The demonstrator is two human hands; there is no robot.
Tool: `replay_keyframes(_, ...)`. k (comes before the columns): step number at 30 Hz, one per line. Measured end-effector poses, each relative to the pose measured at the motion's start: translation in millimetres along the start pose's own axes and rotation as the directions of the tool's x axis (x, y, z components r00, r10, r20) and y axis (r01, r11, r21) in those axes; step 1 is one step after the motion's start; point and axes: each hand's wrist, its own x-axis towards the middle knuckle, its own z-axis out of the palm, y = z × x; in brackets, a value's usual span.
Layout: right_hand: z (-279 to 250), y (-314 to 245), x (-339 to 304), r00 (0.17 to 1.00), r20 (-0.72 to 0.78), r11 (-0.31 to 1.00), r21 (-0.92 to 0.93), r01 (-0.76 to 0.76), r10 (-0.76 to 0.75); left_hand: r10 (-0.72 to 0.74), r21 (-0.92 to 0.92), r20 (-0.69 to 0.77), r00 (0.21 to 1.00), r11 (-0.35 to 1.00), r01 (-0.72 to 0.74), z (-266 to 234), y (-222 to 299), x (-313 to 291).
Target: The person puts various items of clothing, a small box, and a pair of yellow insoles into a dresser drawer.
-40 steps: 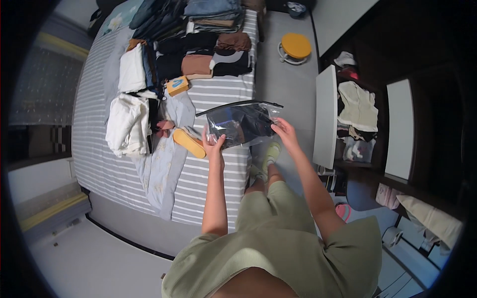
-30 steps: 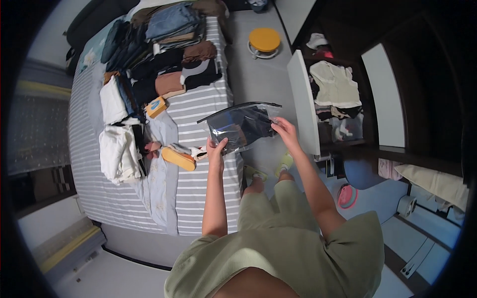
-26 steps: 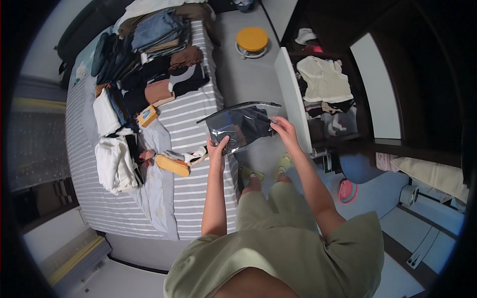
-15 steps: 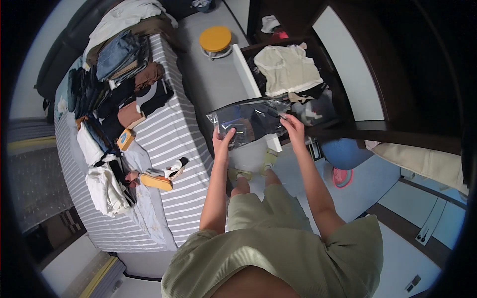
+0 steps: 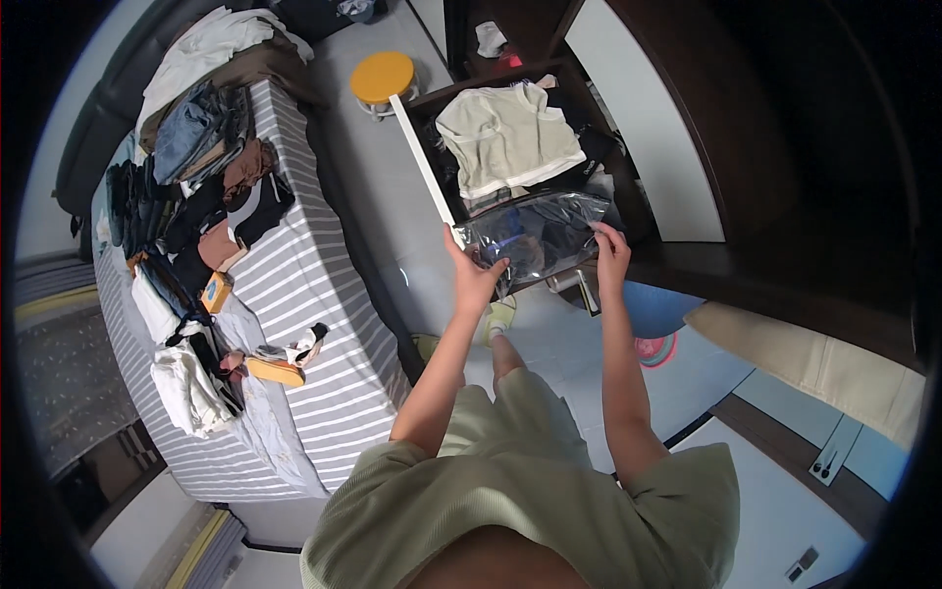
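Observation:
Between my two hands is a clear plastic bag [image 5: 545,240] with dark contents, held over the near end of an open drawer [image 5: 424,157]. My left hand [image 5: 478,278] grips the bag's left edge, thumb on top and fingers mostly hidden underneath. At the bag's right edge, my right hand [image 5: 610,257] pinches the plastic. Just beyond the bag, a cream sleeveless top [image 5: 510,137] lies spread out in the drawer. Dark clothes [image 5: 594,157] show beside and under it. What exactly the bag contains cannot be made out.
To the left, a striped bed [image 5: 343,383] holds piled clothes [image 5: 201,128], a yellow-orange box [image 5: 216,292] and an orange brush-like item [image 5: 275,371]. A yellow stool [image 5: 383,79] stands beyond the drawer. A dark wardrobe [image 5: 746,177] and a pink basin [image 5: 655,350] are on the right.
I have stepped toward the drawer, and the view has shifted right. The bag has come from beside the drawer's front panel to over its near end, still in both hands.

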Motion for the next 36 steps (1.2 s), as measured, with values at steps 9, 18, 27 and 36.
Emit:
replay_keyframes(9,3.1,57.0,5.3,0.992,0.121,0.957,-0.284,0.055,-0.021,0.086,0.402,-0.099,0.991,0.915,-0.039,27.9,-53.8,15.4)
replay_keyframes(18,25.6,49.3,5.1,0.928,0.368,0.835,-0.494,0.243,-0.052,0.280,0.754,0.110,0.954,0.602,-0.264,53.5,-53.5,9.3)
replay_keyframes(27,71.4,53.5,1.3,0.772,0.596,0.627,-0.693,0.356,0.220,-0.072,0.966,0.247,0.966,0.101,-0.240,65.2,-72.0,29.4)
replay_keyframes(36,84.2,60.6,7.5,0.731,0.450,0.447,-0.867,0.219,0.513,-0.175,0.949,0.258,0.950,0.232,-0.215,69.8,-111.6,32.4)
